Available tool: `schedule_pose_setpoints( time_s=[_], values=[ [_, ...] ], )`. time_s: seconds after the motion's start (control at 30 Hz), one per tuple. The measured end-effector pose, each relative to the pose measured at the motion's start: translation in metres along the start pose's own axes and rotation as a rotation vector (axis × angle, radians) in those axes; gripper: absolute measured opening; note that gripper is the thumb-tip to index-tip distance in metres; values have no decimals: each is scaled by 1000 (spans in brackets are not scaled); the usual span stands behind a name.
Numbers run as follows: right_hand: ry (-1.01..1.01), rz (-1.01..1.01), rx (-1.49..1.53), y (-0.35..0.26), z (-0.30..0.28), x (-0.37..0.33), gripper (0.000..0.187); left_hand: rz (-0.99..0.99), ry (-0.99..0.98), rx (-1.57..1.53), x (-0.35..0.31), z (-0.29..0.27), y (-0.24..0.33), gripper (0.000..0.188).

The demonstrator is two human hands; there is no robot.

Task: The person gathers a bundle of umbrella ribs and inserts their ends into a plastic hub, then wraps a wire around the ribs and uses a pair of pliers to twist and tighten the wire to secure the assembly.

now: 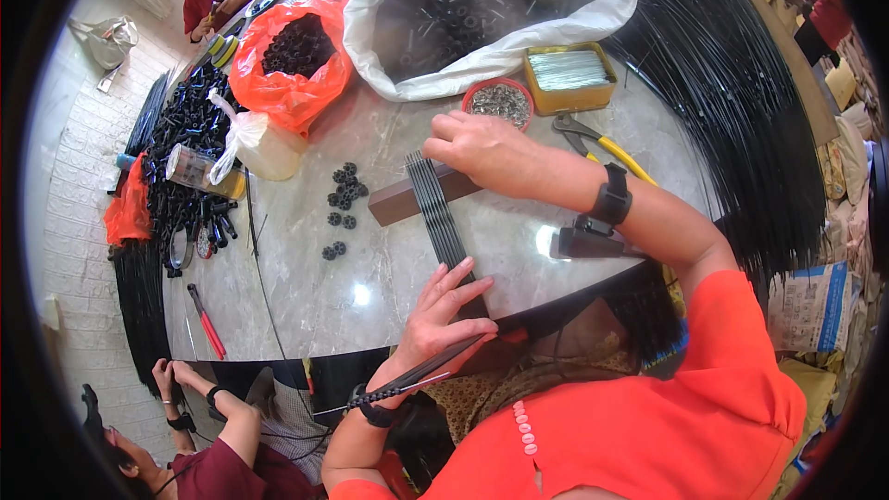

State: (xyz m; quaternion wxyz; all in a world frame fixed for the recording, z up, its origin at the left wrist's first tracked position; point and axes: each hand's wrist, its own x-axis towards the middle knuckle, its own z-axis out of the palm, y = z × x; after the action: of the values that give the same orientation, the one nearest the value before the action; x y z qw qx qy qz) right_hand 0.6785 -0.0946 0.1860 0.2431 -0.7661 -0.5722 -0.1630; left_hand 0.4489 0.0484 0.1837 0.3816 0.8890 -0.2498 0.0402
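A row of black rods [440, 218] lies side by side across a brown block [396, 206]. Spread over their near end, the fingers of my left hand [440, 310] lie flat, with the thumb apart. More thin black strips [421, 370] run beneath that hand and along my wrist. My right hand [482, 156] is closed in a pinch just above the rods' far ends, over the block; what its fingertips hold is hidden. Beyond it stands a red-rimmed bowl [500, 104] of small metal pieces. Small black ribbed parts [346, 190] sit left of the block.
Yellow-handled pliers [625, 159] and a yellow box [571, 102] of thin metal pins are right. A white sack [389, 83] and red bag [315, 93] hold black parts. Long black rods [722, 83] cover the right side. Red-handled pliers [211, 333] lie left. Other people work nearby.
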Motion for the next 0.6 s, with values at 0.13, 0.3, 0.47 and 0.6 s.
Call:
schedule_pose_setpoints(
  time_s=[0.13, 0.3, 0.47, 0.6],
  values=[
    [95, -11, -12, -2, -4, 2, 12, 7, 12, 2, -1, 2, -2, 16],
    [-24, 41, -243, 1, -9, 1, 11, 12, 11, 1, 0, 1, -1, 16],
    [-25, 61, -274, -2, 2, 8, 9, 33, -13, -13, 4, 1, 0, 16],
    [-20, 1, -198, -9, 5, 17, 9, -12, 0, 17, -1, -1, 6, 18]
  ],
)
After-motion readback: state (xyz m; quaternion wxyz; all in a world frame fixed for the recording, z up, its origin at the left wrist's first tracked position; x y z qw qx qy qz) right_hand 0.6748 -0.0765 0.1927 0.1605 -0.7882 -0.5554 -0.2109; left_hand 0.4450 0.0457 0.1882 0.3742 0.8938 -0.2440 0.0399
